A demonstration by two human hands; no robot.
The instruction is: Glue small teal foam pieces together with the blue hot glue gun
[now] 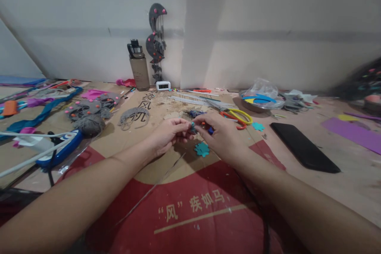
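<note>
Fingertips of my left hand (169,137) and my right hand (220,133) meet over the cardboard (175,166). Both pinch a small teal piece (193,127), mostly hidden by the fingers, so its exact kind cannot be told. A dark blue bit (210,130) shows beneath my right fingers. Just below the hands lie teal flower-shaped cutouts (202,149), seemingly stacked. Another teal cutout (258,126) lies to the right, near scissors with yellow and red handles (244,116). A thin grey strand (154,185) runs across the cardboard toward my left forearm.
On the left are a blue-and-white tool (61,149), a grey yarn ball (91,125) and grey crescents with pink pins (86,107). A bottle (139,67), small clock (163,86) and hanging crescent ornament (154,47) are behind. Rightward sit a black phone (303,147) and metal bowl (253,105).
</note>
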